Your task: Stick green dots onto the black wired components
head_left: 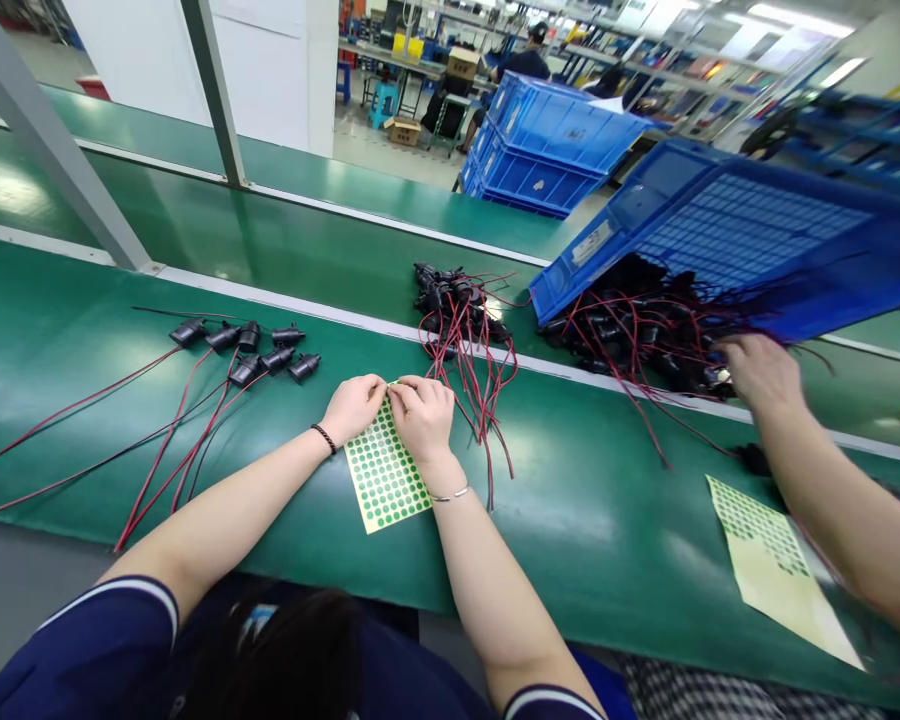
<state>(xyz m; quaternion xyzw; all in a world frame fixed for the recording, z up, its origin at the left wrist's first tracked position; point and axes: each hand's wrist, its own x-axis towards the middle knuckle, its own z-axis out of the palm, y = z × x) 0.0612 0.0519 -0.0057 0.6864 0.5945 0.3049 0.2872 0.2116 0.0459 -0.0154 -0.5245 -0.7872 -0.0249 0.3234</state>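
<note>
A pale yellow sheet of round green stickers [390,480] lies tilted on the green bench in front of me. At its top edge, the fingers of my left hand [354,410] are pinched on the sheet. My right hand [426,415] is closed close beside it, fingertips pressed together at that same edge; whether a loose sticker is between them is hidden. Left of my hands are several black cylindrical parts [249,337] with red and black wires. Just beyond my right hand sits a pile of similar wired black parts [450,300], wires trailing toward me.
A tilted blue crate [720,220] at right spills more wired black parts [645,330]. A co-worker's hand [765,375] reaches into them, near another sticker sheet [772,550]. Stacked blue crates [555,140] stand beyond the bench [585,500]. A metal post [67,150] rises at left.
</note>
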